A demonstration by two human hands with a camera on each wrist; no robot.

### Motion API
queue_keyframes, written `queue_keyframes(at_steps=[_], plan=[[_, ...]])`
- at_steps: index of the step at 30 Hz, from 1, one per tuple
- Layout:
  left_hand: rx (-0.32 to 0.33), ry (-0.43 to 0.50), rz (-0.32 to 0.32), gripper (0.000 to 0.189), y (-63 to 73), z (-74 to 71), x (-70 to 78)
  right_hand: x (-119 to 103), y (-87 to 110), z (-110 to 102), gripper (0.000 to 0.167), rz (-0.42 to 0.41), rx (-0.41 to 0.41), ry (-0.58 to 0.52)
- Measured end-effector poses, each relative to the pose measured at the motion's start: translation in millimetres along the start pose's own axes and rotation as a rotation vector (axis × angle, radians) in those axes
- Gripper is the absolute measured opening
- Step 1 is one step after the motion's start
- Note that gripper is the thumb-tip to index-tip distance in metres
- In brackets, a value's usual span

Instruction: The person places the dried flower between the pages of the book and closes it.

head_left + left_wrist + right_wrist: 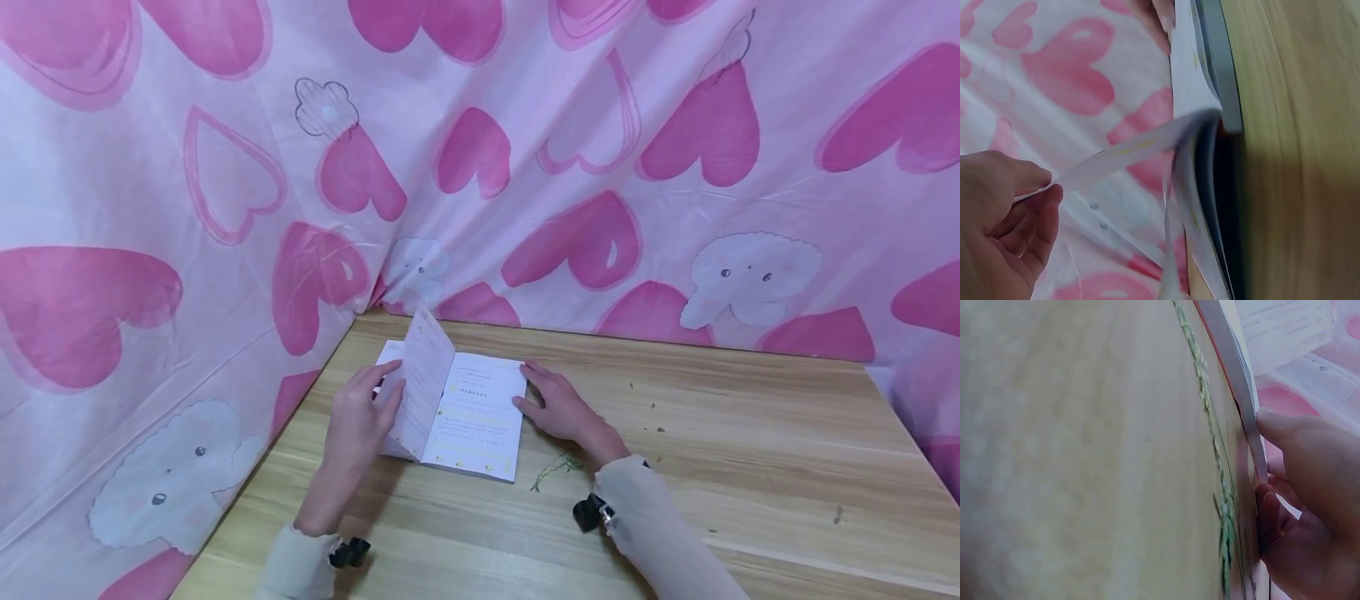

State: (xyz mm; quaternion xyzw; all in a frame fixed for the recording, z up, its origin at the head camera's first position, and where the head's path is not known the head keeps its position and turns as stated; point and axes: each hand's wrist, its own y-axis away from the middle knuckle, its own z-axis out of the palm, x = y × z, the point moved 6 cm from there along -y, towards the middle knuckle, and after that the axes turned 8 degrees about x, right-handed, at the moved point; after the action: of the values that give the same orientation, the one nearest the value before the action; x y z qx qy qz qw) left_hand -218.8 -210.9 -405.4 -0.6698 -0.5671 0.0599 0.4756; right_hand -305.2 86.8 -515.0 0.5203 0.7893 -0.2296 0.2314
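Observation:
An open book (480, 417) with printed pages lies on the wooden table, a raised page (425, 383) standing up near its middle. Between thumb and fingers, my left hand (358, 417) pinches that page's outer edge; the left wrist view shows the pinched leaf (1116, 150) bending away from the spine. My right hand (558, 404) grips the book's right edge, its thumb (1275, 425) on the page side and the other fingers curled against the edge. Beside the book, close to the right wrist, lies a thin braided green and yellow cord (553, 472).
Pink heart-patterned cloth (472, 158) hangs behind and to the left of the wooden table (720, 467). A few small dark specks (660, 430) dot the tabletop right of the book. Black devices (592, 512) sit on both wrists.

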Motion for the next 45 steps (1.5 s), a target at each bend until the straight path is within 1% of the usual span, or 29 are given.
queue_keyframes(at_steps=[4, 7, 13, 17, 24, 27, 31, 35, 39, 42, 45], plan=[[0.027, -0.02, -0.028, 0.031, 0.0, -4.4, -13.8, -0.4, -0.1, 0.8, 0.074, -0.006, 0.003, -0.002], [0.021, -0.05, -0.062, 0.03, 0.6, -4.4, -23.1, 0.0, 0.4, 1.2, 0.074, -0.008, 0.006, -0.001], [-0.014, -0.085, -0.136, 0.028, 4.2, -0.8, -46.1, 0.6, 1.5, 1.7, 0.074, -0.005, 0.006, -0.011], [-0.035, -0.096, -0.149, 0.024, 9.8, 2.7, -61.0, 1.1, 1.6, 2.0, 0.074, -0.001, 0.004, -0.007], [-0.117, -0.132, -0.163, 0.021, 20.5, 12.0, -79.7, 1.6, 0.1, 2.8, 0.074, 0.01, -0.003, -0.006], [-0.16, -0.131, -0.173, 0.023, 22.6, 16.7, -84.8, 2.0, -0.1, 3.2, 0.073, 0.011, 0.001, -0.01], [-0.256, -0.16, -0.199, 0.026, 25.6, 24.4, -89.4, 2.2, 0.5, 3.8, 0.074, 0.009, 0.002, -0.017], [-0.332, -0.183, -0.238, 0.031, 28.4, 30.9, -91.2, 1.8, 1.3, 3.6, 0.074, 0.01, 0.001, -0.022], [-0.405, -0.218, -0.297, 0.033, 30.7, 37.0, -92.0, 0.9, 2.0, 2.7, 0.073, 0.014, 0.004, -0.022], [-0.437, -0.261, -0.289, 0.029, 31.4, 39.8, -89.6, 0.9, 1.8, 2.8, 0.073, 0.017, 0.008, -0.018], [-0.448, -0.306, -0.266, 0.026, 31.4, 42.0, -85.1, 1.1, 1.6, 3.4, 0.074, 0.018, 0.009, -0.019]])
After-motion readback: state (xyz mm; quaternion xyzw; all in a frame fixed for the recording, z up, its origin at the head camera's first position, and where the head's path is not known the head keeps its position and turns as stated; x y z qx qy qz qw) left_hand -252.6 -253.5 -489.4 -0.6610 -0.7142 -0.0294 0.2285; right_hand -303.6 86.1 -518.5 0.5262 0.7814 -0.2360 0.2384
